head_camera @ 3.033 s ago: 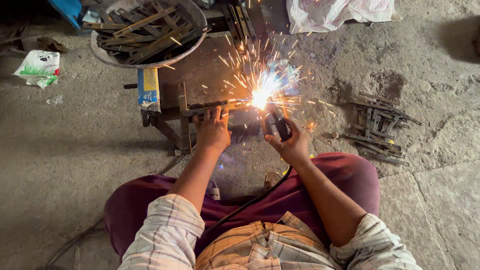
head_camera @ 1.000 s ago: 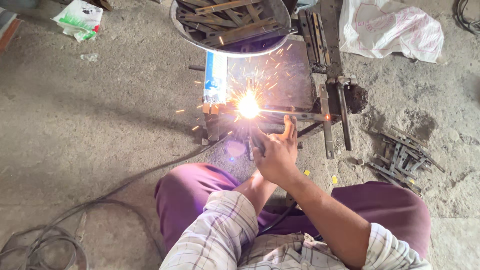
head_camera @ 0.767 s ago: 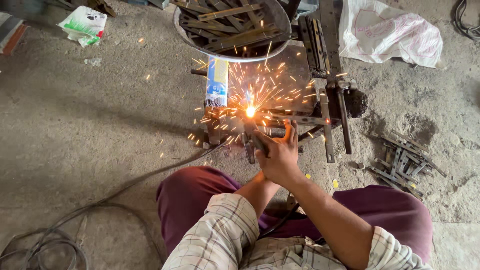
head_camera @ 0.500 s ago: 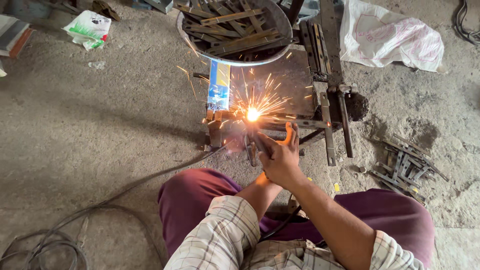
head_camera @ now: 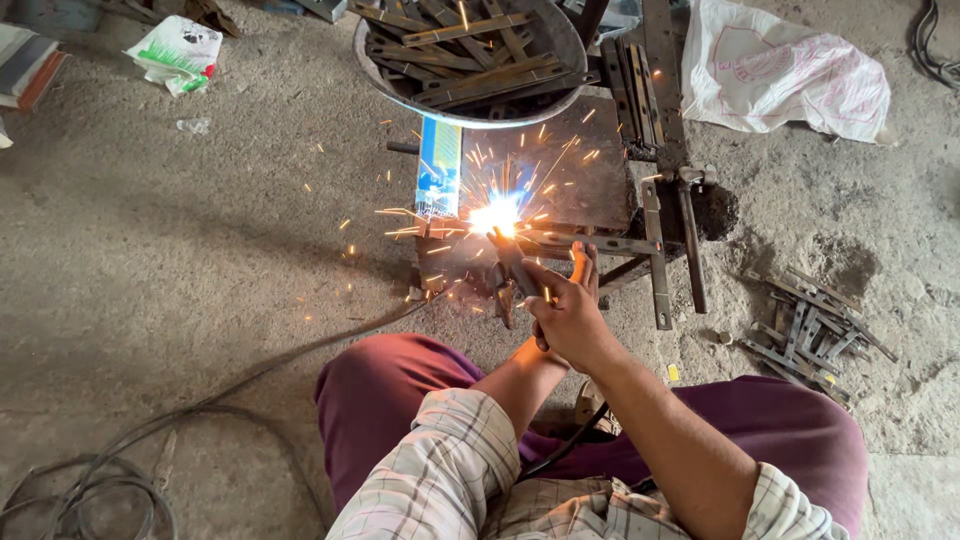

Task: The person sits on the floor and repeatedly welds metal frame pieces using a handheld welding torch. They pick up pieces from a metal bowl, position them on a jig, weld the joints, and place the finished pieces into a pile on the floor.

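My right hand point(head_camera: 578, 318) is closed around a dark welding electrode holder point(head_camera: 516, 268). Its tip meets a flat metal bar point(head_camera: 592, 243) lying on a low steel work stand point(head_camera: 590, 170). A bright arc point(head_camera: 497, 215) burns at the tip and throws orange sparks outward. My left hand point(head_camera: 538, 342) is tucked under my right one and is mostly hidden, so its grip is unclear. A black cable runs from the holder back between my knees.
A metal basin point(head_camera: 560, 40) of steel strips sits behind the stand. A blue electrode box point(head_camera: 438, 180) lies to its left and a white sack point(head_camera: 790, 75) at the back right. Loose metal pieces point(head_camera: 810, 335) lie on the right and coiled cables point(head_camera: 90, 480) at the lower left.
Three seconds ago my hands were apart, the left one on the bar. Now they are together at the holder. The arc keeps burning at the bar's left end and the sparks spread wider.
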